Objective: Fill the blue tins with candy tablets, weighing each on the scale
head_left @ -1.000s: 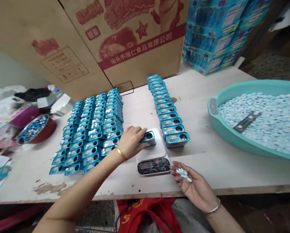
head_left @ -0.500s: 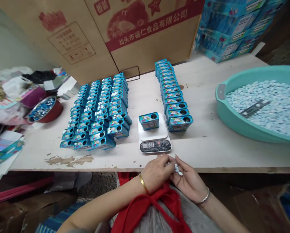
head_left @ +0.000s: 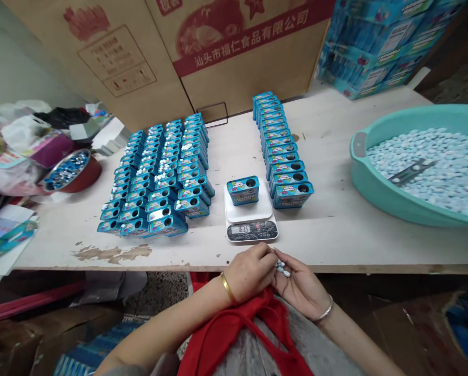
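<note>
My right hand (head_left: 302,286) lies palm up at the table's front edge, its fingers curled around several pale oval candies (head_left: 284,269). My left hand (head_left: 250,274) reaches over that palm, fingers bent and pressed together. What its fingertips pinch, if anything, is hidden. Just beyond both hands stands a small white digital scale (head_left: 266,213) with a lit display. A blue tin (head_left: 243,191) rests upright on its platform, a round dark opening in its top.
Right of the scale runs a row of blue tins (head_left: 292,194). More tins (head_left: 167,224), some topped with candies, fill rows at left. A turquoise basin (head_left: 390,201) of candies holds a grey metal tool (head_left: 412,172). A red bowl (head_left: 88,180) and cardboard boxes (head_left: 234,78) stand behind.
The view has shifted slightly. My hands stay together, with my left fingers a little differently placed over the candies. The tin remains on the scale.
</note>
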